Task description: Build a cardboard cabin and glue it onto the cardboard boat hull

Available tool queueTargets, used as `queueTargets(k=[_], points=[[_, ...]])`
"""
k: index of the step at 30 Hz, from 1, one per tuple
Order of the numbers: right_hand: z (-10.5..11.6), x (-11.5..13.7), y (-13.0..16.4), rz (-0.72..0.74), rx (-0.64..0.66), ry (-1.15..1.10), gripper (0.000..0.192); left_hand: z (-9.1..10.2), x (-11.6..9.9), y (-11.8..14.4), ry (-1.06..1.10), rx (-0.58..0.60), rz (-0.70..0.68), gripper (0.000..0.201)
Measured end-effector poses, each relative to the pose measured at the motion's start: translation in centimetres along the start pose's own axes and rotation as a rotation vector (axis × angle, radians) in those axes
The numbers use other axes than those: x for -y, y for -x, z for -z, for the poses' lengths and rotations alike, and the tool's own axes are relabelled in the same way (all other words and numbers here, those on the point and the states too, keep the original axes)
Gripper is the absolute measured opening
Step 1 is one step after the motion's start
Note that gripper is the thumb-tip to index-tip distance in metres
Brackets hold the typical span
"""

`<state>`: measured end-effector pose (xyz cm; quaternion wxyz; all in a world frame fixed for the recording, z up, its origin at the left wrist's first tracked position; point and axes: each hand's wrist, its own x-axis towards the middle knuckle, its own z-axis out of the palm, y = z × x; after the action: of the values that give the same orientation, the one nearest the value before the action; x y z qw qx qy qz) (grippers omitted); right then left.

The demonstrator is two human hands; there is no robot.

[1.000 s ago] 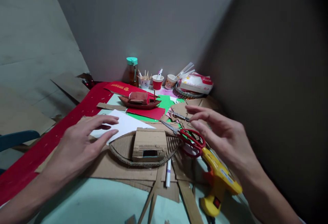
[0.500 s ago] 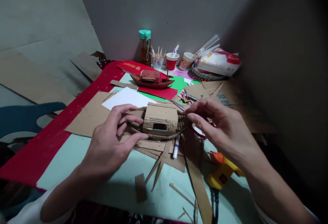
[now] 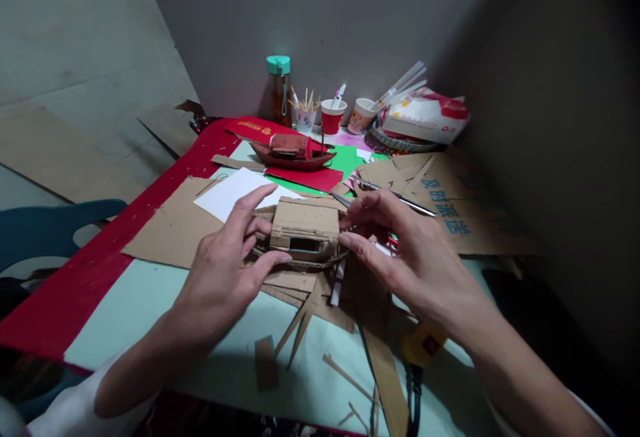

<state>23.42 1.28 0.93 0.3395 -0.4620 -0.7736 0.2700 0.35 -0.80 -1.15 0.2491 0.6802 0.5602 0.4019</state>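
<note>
Head view: a cluttered bench (image 3: pixel 165 304) set in a corner, seen from above and behind the person's two hands.
Cardboard boat: a brown cardboard boat (image 3: pixel 304 232) with a boxy cabin sits at the middle of the bench, on top of flat cardboard sheets and strips.
Left hand: the left hand (image 3: pixel 227 270) grips the boat's left end, thumb on the near edge of the hull, fingers curled over the far side.
Right hand: the right hand (image 3: pixel 415 260) pinches the boat's right end between thumb and fingers.
Behind the boat: a white sheet of paper (image 3: pixel 230 192) lies just beyond the left hand; farther back sits a red model boat (image 3: pixel 293 150) on red and green paper.
Back row: a bottle with a teal cap (image 3: pixel 278 90), a cup of sticks (image 3: pixel 305 114), a red cup (image 3: pixel 333 116) and a printed cup (image 3: pixel 361 116) stand by the wall.
Near right: a yellow glue gun (image 3: pixel 425 344) shows below the right wrist, partly hidden.
Under the boat: a white marker (image 3: pixel 337 284) pokes out toward the near edge.
</note>
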Motion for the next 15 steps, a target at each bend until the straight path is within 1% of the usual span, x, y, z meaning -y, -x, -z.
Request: queueTargets(k=[4,9,12,15], points=[[-0.4,-0.2,0.0,0.016,0.012,-0.024,0.015,-0.4,0.1,-0.3,-0.006,-0.007,-0.022,0.066],[-0.1,-0.1,0.0,0.017,-0.011,0.003,0.009,-0.5,0.2,-0.6,-0.018,-0.035,-0.001,0.064],[0.4,-0.3,0.0,0.048,-0.078,0.036,0.007,-0.4,0.3,-0.7,-0.017,-0.045,0.011,0.064],[0.9,-0.8,0.0,0.049,-0.180,-0.069,0.007,-0.4,0.3,-0.7,-0.018,-0.064,-0.012,0.065]])
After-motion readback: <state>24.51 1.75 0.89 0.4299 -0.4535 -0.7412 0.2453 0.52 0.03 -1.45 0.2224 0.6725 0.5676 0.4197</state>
